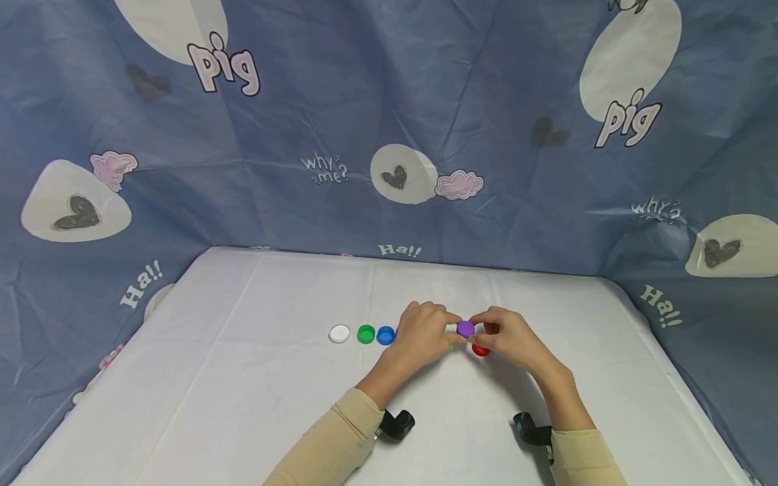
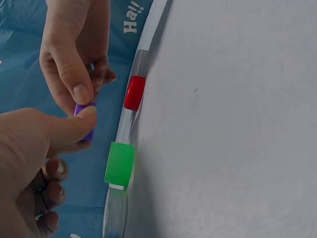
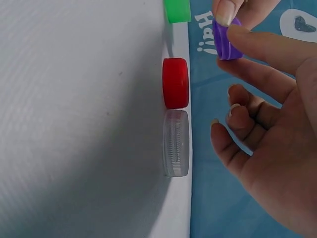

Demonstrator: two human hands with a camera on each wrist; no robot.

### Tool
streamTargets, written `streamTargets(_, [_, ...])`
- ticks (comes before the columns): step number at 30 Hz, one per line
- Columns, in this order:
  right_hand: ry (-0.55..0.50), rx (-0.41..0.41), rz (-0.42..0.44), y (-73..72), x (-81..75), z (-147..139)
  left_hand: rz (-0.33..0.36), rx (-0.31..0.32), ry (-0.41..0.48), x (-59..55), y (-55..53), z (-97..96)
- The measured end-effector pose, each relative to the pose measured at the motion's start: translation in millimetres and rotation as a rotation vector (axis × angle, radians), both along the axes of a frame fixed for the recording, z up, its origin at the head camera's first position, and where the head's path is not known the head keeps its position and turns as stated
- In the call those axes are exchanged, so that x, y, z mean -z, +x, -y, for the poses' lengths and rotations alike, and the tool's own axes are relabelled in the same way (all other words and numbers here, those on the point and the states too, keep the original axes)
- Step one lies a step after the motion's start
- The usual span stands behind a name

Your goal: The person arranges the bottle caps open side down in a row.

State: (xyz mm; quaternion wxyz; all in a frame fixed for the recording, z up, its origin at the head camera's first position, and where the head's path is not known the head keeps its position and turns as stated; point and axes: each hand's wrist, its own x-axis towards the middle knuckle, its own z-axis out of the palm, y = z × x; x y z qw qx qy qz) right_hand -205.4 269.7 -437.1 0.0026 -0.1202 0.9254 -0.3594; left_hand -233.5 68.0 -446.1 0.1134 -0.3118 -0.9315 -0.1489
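Between my two hands, above the white table, is a purple bottle cap (image 1: 465,329). The thumb and forefinger of my left hand (image 1: 425,332) pinch it from the left, and those of my right hand (image 1: 513,337) pinch it from the right. The right wrist view shows the ridged side of the purple cap (image 3: 229,47) and my right hand's other fingers loosely bent. Below the hands a light green cap (image 2: 120,164) and a red cap (image 2: 134,93) stand on the table. Beside the red one is a clear ridged cap (image 3: 177,144), hidden by my right hand in the head view.
Left of my hands, a white cap (image 1: 339,333), a green cap (image 1: 366,334) and a blue cap (image 1: 385,335) lie in a row on the white tabletop (image 1: 243,405). A blue printed cloth (image 1: 340,121) hangs behind the table and along its sides.
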Motion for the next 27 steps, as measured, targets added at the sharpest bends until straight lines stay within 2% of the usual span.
streamTargets(7, [0.043,-0.01,0.027,-0.3,1.0,1.5,-0.006,-0.025,-0.016,4.0,2.8,-2.7])
streamTargets(20, [0.08,-0.025,0.049,-1.2,5.6,2.3,-0.029,-0.013,-0.054,9.7,5.0,-6.7])
streamTargets(27, [0.115,-0.024,0.055,0.2,6.2,4.7,-0.018,-0.006,-0.076,9.8,6.1,-7.8])
